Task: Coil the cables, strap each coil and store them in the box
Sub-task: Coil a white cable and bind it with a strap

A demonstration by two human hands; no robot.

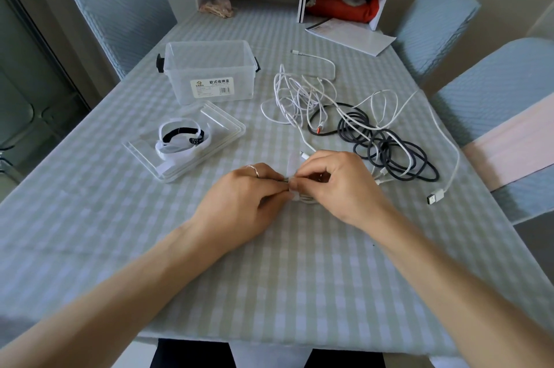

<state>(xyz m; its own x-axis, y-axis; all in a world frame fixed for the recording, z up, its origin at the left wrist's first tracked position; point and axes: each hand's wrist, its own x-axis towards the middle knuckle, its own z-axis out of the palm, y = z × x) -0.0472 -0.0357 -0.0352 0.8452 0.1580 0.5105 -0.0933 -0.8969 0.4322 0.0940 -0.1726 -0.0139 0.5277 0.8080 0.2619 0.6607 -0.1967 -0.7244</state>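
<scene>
Early stage, by the look of it. Both hands are meeting at the near-centre of the tabletop (299,277): left hand (239,203) and right hand (335,188) are each pinching a small white coil (302,198) w/ a white strap (292,170) going round it, grip narrow on both. The clear box (209,74), far left, is looking empty, so nothing stored yet. Spare straps (183,140) are lying on the lid (221,125). White cables (302,92) & dark cable (386,146) are sitting tangled at right, uncoiled.
</scene>
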